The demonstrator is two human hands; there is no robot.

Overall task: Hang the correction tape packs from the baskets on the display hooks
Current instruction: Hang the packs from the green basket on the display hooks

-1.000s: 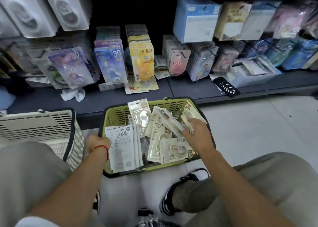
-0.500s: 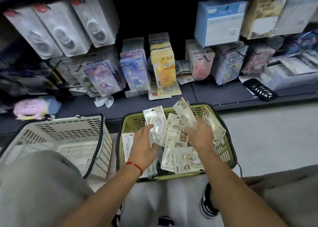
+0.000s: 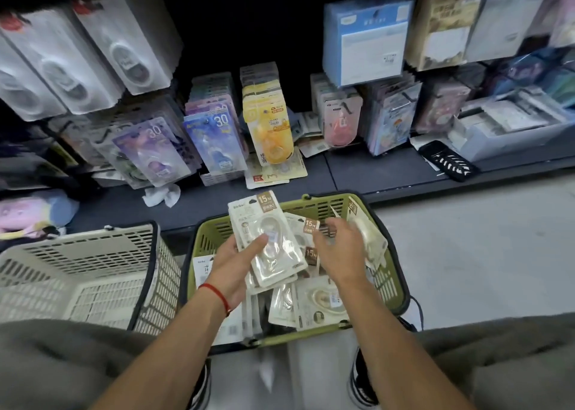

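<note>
Store shelving hung with packaged stationery rises behind a green basket (image 3: pixel 393 272) on the floor, a white basket (image 3: pixel 93 272) beside it. Left hand (image 3: pixel 236 263) grips a stack of correction tape packs (image 3: pixel 267 238) above the green basket, thumb on top. Right hand (image 3: pixel 342 251) reaches toward more packs against the basket's right wall, its fingers blurred, so I cannot tell its grip.

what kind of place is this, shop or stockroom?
Most likely a stationery shop aisle: rows of carded correction tape packs hang on display hooks above a low shelf, and two shopping baskets, green and white, sit on the floor.
</note>
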